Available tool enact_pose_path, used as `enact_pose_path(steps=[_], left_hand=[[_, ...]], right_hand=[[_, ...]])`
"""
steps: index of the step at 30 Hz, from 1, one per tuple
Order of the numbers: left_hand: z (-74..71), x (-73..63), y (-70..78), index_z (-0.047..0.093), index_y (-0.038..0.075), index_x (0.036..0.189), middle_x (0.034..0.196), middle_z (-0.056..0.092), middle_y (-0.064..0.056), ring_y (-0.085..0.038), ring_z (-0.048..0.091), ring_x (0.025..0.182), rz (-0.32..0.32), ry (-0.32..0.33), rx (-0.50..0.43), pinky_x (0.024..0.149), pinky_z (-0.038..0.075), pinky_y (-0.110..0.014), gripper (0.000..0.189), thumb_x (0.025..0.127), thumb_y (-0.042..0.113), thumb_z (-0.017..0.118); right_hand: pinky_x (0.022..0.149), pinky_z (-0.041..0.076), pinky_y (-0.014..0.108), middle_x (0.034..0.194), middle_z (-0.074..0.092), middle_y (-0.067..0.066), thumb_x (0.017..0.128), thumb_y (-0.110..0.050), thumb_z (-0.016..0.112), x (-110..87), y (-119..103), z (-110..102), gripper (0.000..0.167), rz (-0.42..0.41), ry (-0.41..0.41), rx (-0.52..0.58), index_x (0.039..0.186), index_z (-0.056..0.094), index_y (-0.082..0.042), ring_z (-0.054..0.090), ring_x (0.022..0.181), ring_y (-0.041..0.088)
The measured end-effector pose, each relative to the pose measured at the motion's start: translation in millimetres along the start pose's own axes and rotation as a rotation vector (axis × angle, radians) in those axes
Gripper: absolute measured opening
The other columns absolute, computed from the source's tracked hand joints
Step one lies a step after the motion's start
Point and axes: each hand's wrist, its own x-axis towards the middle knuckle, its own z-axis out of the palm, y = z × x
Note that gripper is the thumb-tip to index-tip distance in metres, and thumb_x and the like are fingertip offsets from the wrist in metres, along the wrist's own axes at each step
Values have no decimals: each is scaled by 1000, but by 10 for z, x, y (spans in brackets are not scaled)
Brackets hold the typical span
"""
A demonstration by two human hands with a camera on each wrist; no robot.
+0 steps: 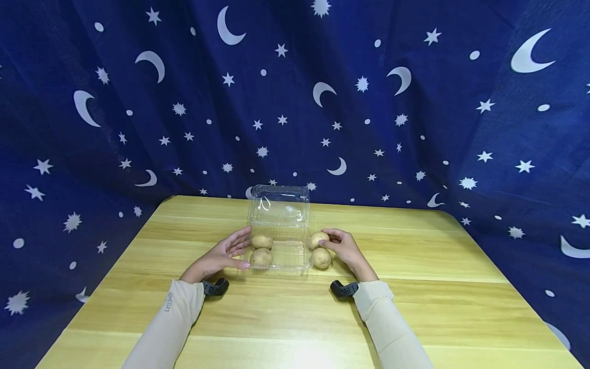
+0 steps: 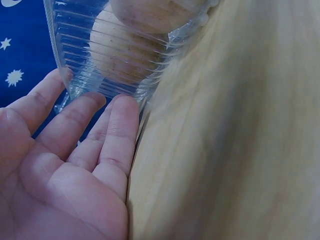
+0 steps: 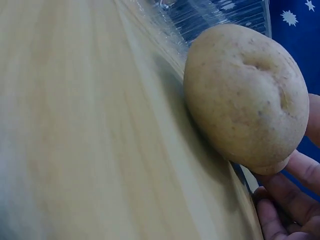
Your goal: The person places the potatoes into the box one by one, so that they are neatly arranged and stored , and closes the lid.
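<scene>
A clear plastic clamshell box (image 1: pixel 290 254) stands on the table with its lid (image 1: pixel 282 205) raised at the back. Inside, on its left side, lie two potatoes, one farther back (image 1: pixel 261 242) and one nearer (image 1: pixel 261 258). My left hand (image 1: pixel 221 254) is beside the box's left wall, its relaxed fingertips (image 2: pixel 124 107) touching the ribbed plastic. To the right of the box are two more potatoes. My right hand (image 1: pixel 343 247) holds the farther one (image 1: pixel 317 239) between thumb and fingers. The nearer potato (image 3: pixel 245 95) sits just in front of that hand.
The wooden table (image 1: pixel 276 318) extends around the box on every side. A dark blue curtain (image 1: pixel 295 102) with moons and stars hangs behind the table's far edge and along its sides. Black wrist devices (image 1: pixel 343 290) sit at both cuffs.
</scene>
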Motion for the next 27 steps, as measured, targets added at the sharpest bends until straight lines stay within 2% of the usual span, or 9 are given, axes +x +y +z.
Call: enact_pose_path(steps=[3,6,12,17,22,27], left_hand=[[-1,-2,5,10,-5,171,176,12,-33,-53,17,160,-1,-3,-1,126,36,-44,109,94,10,85],[-1,-2,14,10,-5,171,176,11,-33,-53,17,160,-3,-4,-5,126,35,-42,109,94,11,85],[4,-5,28,10,-5,171,176,11,-32,-53,17,161,-9,0,-2,127,34,-45,109,94,10,85],[6,-9,28,10,-5,171,176,11,-32,-53,16,161,-8,-2,0,127,34,-48,109,94,10,85],[8,-8,27,10,-5,171,176,11,-32,-53,17,161,-7,-3,1,128,33,-48,109,94,11,85],[7,-2,26,10,-4,171,176,11,-31,-53,17,161,-12,-2,1,128,29,-55,109,94,11,85]], right_hand=[[88,53,17,134,68,32,100,0,73,4,13,13,44,-3,37,5,139,61,16,69,115,30],[86,53,16,129,70,30,98,-1,76,-2,20,25,43,4,76,11,136,64,16,69,109,25],[89,55,19,127,71,26,98,-5,78,-13,22,45,43,38,144,23,134,66,13,69,110,24],[87,54,17,125,72,21,97,-7,79,-13,22,44,42,54,203,75,133,67,12,67,110,22],[85,54,14,122,73,19,97,-4,78,-3,28,47,40,45,251,132,131,67,13,66,105,15],[82,54,14,119,73,16,94,-3,80,11,23,46,40,38,292,171,129,67,13,65,96,8]])
